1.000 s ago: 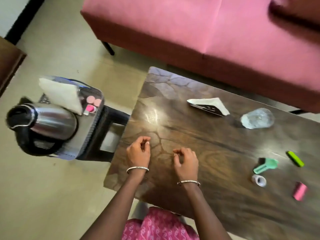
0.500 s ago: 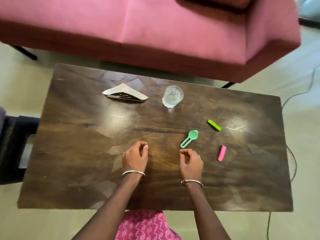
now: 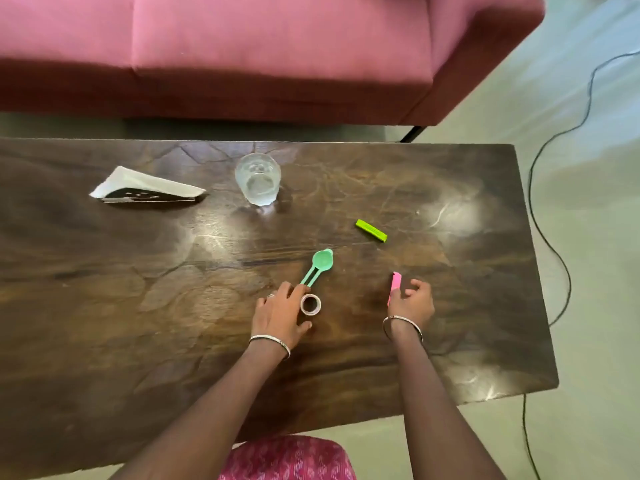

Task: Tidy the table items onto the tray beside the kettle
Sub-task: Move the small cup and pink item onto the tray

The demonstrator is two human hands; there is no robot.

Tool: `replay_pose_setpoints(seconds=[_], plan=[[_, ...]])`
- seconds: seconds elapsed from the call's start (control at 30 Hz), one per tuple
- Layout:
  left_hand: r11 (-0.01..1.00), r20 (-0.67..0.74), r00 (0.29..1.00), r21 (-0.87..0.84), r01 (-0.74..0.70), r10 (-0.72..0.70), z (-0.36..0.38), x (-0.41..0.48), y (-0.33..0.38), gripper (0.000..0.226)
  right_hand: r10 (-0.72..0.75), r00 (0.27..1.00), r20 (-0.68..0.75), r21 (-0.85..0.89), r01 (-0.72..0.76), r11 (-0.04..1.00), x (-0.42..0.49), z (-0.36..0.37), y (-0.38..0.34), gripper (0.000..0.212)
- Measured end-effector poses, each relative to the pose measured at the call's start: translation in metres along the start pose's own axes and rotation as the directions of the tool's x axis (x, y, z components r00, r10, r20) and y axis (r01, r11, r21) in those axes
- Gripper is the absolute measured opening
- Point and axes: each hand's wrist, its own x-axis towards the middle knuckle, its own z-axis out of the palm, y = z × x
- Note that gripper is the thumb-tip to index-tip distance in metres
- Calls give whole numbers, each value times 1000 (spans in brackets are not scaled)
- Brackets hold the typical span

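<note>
Table items lay spread over the dark wooden table (image 3: 104, 306). At far left a napkin holder (image 3: 147, 192) with white napkins stood near the back edge, and just right of it a clear glass (image 3: 258, 183) stood upright. The left hand (image 3: 280, 315) rested flat with fingers spread, gripping nothing, its fingertips touching the handle of the green spoon (image 3: 318, 266) and the small tape roll (image 3: 310, 304) sitting against its index finger. Behind lay a lime-green packet (image 3: 371, 230), apart from the rest. The right hand (image 3: 412, 301) was curled with fingers bent around the lower end of the pink packet (image 3: 395, 285); whether it had lifted it off the wood I cannot tell
</note>
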Motion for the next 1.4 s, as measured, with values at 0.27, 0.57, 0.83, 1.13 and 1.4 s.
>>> replay_pose_setpoints(seconds=[0.27,0.57,0.83,1.13,1.4], plan=[[998,-101,994,48,-38,42,19,11,10,41,6,997,79,-86,1,996,37,19,6,23],[771,-251,945,-636,1,-209,2,18,17,30,-412,907,91,39,410,911,47,30,-59,21],[758,-301,921,-652,-11,-246,-6,31,10,37,-476,814,334,-222,559,799,60,50,-88,32],[763,-338,912,-645,-46,-231,-18,9,-24,38,-418,857,302,-291,501,815,56,52,-73,29],[726,-357,881,-688,-23,-310,-41,-21,-62,38,-195,967,164,182,164,970,8,36,-68,31]])
